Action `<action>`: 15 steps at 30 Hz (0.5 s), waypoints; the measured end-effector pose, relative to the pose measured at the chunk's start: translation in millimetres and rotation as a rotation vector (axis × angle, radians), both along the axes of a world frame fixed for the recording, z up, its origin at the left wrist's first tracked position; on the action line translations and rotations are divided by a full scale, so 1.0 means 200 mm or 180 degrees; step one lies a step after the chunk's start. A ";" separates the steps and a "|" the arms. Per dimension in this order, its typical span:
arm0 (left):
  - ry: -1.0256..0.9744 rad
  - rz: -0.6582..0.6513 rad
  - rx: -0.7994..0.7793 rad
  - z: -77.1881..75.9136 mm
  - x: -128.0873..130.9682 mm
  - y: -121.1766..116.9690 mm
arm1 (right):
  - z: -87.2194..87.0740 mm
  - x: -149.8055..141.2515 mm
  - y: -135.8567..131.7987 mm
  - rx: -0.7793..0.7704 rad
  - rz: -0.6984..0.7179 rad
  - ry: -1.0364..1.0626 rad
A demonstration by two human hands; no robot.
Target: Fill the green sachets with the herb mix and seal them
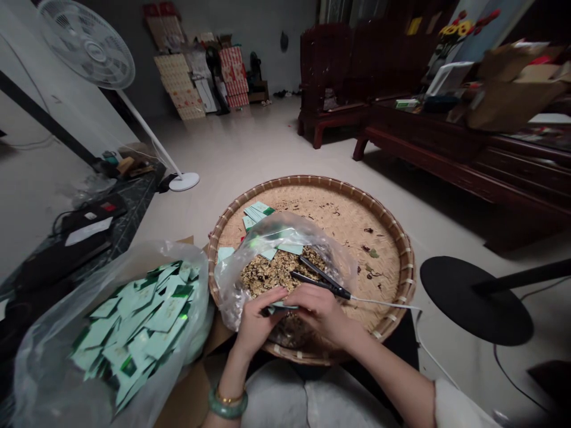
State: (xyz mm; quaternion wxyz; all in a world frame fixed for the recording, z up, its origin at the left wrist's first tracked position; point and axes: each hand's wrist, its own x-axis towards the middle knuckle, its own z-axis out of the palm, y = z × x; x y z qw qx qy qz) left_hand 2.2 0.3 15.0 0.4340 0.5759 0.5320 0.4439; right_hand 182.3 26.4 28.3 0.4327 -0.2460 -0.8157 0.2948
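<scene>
A small pale green packet (282,305) is pinched between my left hand (257,318) and my right hand (317,308); their fingers hide most of it. Both hands are over the near side of an open clear plastic bag (232,285) filled with a loose tan-and-dark grain-like mix (263,274). On this mix, just beyond my right hand, lies a black corded hair straightener (328,283) with its arms apart. Several green packets (257,213) lie at the far left of the round woven bamboo tray (405,244), others on the bag's contents.
To the left, a large clear bag (40,362) holds many green packets (145,315). A white cord (388,304) runs off the tray's right side, near a round black stand base (475,300). A white fan (91,50) and dark wooden furniture (414,134) stand beyond.
</scene>
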 end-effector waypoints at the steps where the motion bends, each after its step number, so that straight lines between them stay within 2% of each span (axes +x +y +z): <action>1: 0.0000 -0.0006 -0.0066 0.01 0.00 0.00 | -0.01 0.00 0.01 -0.0204 -0.0041 -0.0039; 5: -0.0184 0.0219 -0.0565 0.01 0.01 -0.01 | -0.03 -0.02 0.04 -0.1406 -0.0415 -0.0210; 9: -0.1219 0.0323 -0.1202 0.00 0.05 -0.02 | -0.06 -0.05 0.08 -0.2360 -0.0504 0.0082; 12: -0.1716 0.0197 -0.1682 0.01 0.09 -0.02 | -0.08 -0.07 0.09 -0.2748 -0.0532 0.0304; 15: -0.1704 0.0127 -0.1873 0.02 0.12 -0.02 | -0.09 -0.09 0.10 -0.2893 -0.0578 0.0294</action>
